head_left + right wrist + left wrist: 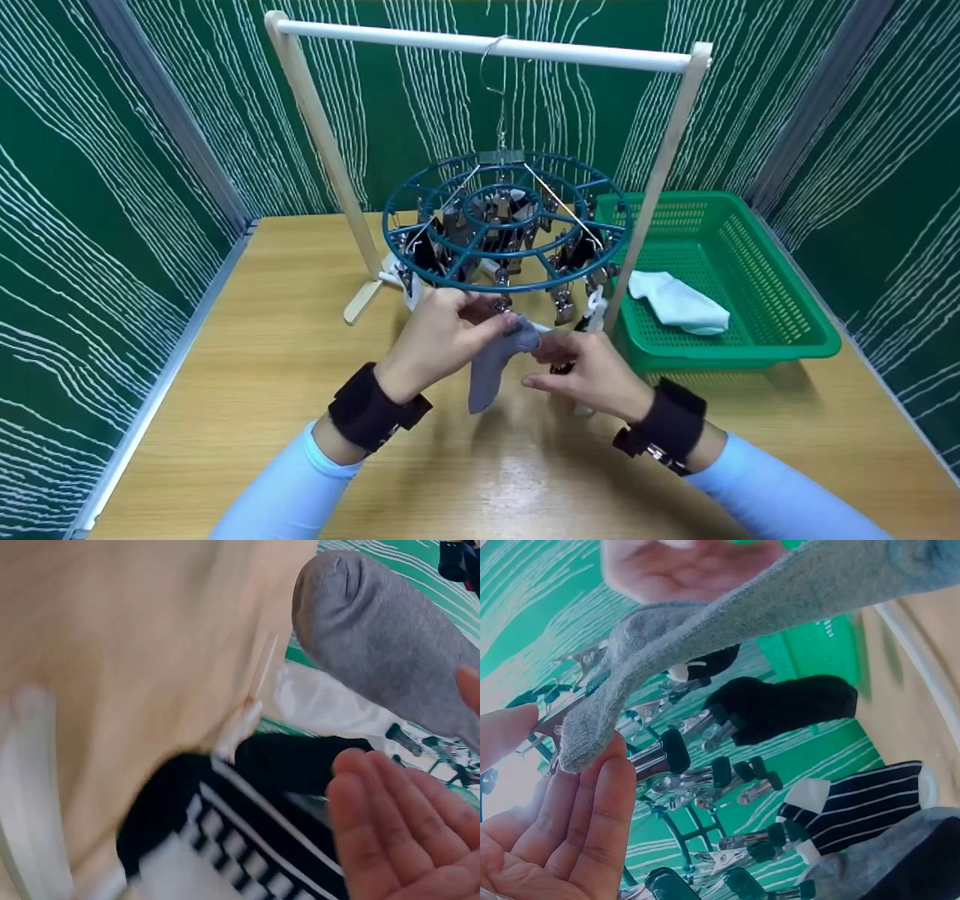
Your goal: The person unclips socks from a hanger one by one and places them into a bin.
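the head view is bright and fairly sharp, with whitish glare on the near worktop [517, 487] and soft shadows below the grey sock [491, 375] and under the basket [735, 351]; wide-angle distortion splays the walls [52, 187] outward. the left wrist view is hazy, blown out at its left edge. the right wrist view is dimmer, its striped sock [240, 817] smeared by blur.

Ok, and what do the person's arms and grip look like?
The left sleeve and right sleeve are plain light blue. Below them sit wide black bands: a left wristband and a right wristband, each with a small shiny piece. The left grip and right grip are ungloved.
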`<state>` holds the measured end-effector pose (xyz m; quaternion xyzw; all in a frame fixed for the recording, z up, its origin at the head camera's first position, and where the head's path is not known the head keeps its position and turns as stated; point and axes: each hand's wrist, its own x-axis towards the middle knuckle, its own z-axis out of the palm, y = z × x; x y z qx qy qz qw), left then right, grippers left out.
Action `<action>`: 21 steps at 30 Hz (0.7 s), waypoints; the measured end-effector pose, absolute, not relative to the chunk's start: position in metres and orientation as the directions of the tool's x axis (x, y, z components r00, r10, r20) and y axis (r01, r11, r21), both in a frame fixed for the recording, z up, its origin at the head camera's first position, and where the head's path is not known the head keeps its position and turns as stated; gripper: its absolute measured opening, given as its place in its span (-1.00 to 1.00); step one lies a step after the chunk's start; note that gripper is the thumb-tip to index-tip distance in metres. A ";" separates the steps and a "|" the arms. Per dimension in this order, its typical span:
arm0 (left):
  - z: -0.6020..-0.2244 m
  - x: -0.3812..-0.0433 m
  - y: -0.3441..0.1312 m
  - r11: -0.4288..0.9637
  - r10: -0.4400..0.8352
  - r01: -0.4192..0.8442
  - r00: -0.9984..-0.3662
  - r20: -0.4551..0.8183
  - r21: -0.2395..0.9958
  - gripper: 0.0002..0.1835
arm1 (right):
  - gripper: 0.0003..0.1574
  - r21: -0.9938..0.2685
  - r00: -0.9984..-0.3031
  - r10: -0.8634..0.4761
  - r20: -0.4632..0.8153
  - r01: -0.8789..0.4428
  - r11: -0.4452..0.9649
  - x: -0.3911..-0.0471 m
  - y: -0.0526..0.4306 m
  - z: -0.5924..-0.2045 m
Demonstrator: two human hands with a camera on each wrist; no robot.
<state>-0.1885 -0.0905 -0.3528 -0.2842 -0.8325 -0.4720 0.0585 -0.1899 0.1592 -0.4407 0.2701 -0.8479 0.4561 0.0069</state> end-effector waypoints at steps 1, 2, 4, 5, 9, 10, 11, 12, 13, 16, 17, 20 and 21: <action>-0.353 -0.189 -0.090 0.392 0.421 0.531 -0.830 0.366 0.752 -0.75 | -0.48 -0.794 -0.859 -0.464 0.218 -0.432 0.428 -0.192 0.158 -0.442; -0.353 -0.189 -0.090 0.391 0.423 0.531 -0.829 0.366 0.752 -0.75 | -0.45 -0.817 -0.861 -0.475 0.184 -0.402 0.414 -0.195 0.156 -0.444; -0.352 -0.188 -0.089 0.394 0.422 0.527 -0.832 0.361 0.753 -0.76 | -0.39 -0.861 -0.857 -0.497 0.136 -0.350 0.368 -0.198 0.151 -0.448; -0.352 -0.188 -0.089 0.396 0.421 0.524 -0.833 0.358 0.754 -0.76 | -0.37 -0.880 -0.851 -0.509 0.129 -0.335 0.336 -0.200 0.149 -0.449; -0.352 -0.189 -0.088 0.396 0.415 0.518 -0.837 0.355 0.758 -0.78 | -0.38 -0.927 -0.823 -0.541 0.173 -0.322 0.194 -0.204 0.140 -0.456; -0.353 -0.189 -0.088 0.396 0.414 0.520 -0.837 0.358 0.757 -0.78 | -0.40 -0.932 -0.818 -0.542 0.191 -0.324 0.160 -0.204 0.137 -0.458; -0.353 -0.189 -0.088 0.394 0.414 0.525 -0.834 0.364 0.754 -0.79 | -0.42 -0.935 -0.814 -0.541 0.212 -0.330 0.130 -0.205 0.135 -0.459; -0.354 -0.189 -0.087 0.394 0.413 0.528 -0.833 0.368 0.752 -0.79 | -0.44 -0.936 -0.812 -0.537 0.231 -0.336 0.106 -0.205 0.134 -0.460; -0.354 -0.189 -0.087 0.394 0.412 0.530 -0.832 0.371 0.751 -0.79 | -0.46 -0.936 -0.811 -0.530 0.248 -0.341 0.084 -0.205 0.132 -0.461; -0.355 -0.189 -0.086 0.392 0.408 0.530 -0.833 0.375 0.752 -0.77 | -0.53 -0.931 -0.823 -0.488 0.290 -0.361 0.056 -0.204 0.129 -0.464; -0.355 -0.189 -0.085 0.387 0.407 0.528 -0.833 0.374 0.756 -0.76 | -0.56 -0.929 -0.829 -0.472 0.299 -0.365 0.053 -0.204 0.129 -0.464; -0.355 -0.188 -0.084 0.374 0.399 0.517 -0.839 0.370 0.770 -0.76 | -0.64 -0.927 -0.844 -0.435 0.315 -0.372 0.051 -0.202 0.128 -0.464; -0.355 -0.188 -0.084 0.372 0.395 0.515 -0.841 0.371 0.772 -0.77 | -0.67 -0.926 -0.846 -0.427 0.320 -0.374 0.048 -0.202 0.128 -0.464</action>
